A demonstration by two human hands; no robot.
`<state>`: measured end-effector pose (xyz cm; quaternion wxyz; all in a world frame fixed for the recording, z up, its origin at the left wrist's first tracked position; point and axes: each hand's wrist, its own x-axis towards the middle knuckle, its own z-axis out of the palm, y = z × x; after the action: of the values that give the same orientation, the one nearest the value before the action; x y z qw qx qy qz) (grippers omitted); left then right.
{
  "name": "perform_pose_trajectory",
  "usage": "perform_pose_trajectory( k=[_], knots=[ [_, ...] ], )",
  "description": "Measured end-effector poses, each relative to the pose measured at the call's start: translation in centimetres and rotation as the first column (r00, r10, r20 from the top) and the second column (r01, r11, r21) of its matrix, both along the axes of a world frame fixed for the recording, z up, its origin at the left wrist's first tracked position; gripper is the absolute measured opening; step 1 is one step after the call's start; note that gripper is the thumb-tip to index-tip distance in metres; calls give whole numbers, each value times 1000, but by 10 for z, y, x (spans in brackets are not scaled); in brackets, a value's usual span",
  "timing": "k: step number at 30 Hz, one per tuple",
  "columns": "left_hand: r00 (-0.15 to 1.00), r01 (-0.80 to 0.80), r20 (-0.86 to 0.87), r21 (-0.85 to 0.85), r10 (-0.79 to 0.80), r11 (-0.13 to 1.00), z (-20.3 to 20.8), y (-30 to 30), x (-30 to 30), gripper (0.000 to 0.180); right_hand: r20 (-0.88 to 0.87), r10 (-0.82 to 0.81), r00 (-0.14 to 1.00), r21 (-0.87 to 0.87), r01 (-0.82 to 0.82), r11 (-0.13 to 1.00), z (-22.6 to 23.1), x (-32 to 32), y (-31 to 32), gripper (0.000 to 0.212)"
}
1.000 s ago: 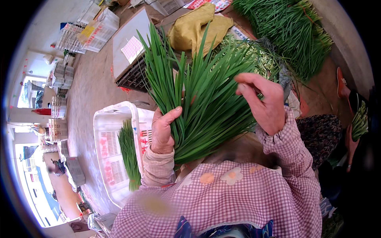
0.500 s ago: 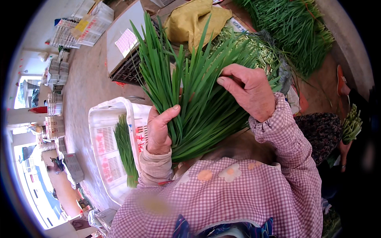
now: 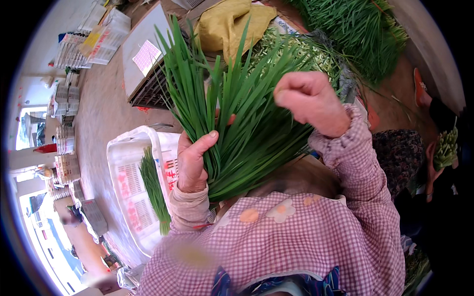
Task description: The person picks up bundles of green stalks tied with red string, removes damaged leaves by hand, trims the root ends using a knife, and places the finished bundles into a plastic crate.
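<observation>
A large, fanned-out bunch of garlic chives [image 3: 237, 133] fills the space in front of my chest. Around its left side my left hand [image 3: 196, 157] is closed, thumb on top and fingertips showing between the leaves. My right hand [image 3: 311, 102] hovers over the right part of the fan, fingers curled into a pinch. Whether a thin leaf sits in that pinch I cannot make out. To the left, a white plastic crate [image 3: 129, 185] holds a smaller bundle of chives [image 3: 156, 190] along its inner side.
Trimmed stalks and leaves [image 3: 291, 49] lie in a heap beyond the bunch, beside a yellow cloth sack [image 3: 232, 27]. A big pile of chives [image 3: 350, 34] rests at the far right. A board-topped table [image 3: 140, 49] stands far left. At right, another person's hand [image 3: 434, 170] holds a bundle.
My right hand has lifted slightly off the leaves, its fingers curling in more tightly. The left hand keeps its hold on the bunch, and the whole view has shifted a little.
</observation>
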<state>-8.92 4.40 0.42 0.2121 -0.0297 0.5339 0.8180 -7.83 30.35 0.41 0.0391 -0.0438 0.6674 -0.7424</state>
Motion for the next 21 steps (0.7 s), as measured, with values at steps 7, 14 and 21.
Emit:
perform_pose_trajectory(
  k=[7, 14, 21],
  knots=[
    [557, -196, -607, -759, -567, 621, -3, 0, -7, 93, -106, -421, 901, 353, 430, 831, 2, 35, 51, 17],
    [829, -142, -417, -802, -373, 580, -13, -3, -33, 79, 79, 307, 948, 950, -165, 264, -58, 90, -35, 55],
    [969, -49, -217, -639, -118, 768, -13, -31, -43, 47, -155, 231, 960, 922, 57, 383, -70, 103, -25, 47]
  ],
)
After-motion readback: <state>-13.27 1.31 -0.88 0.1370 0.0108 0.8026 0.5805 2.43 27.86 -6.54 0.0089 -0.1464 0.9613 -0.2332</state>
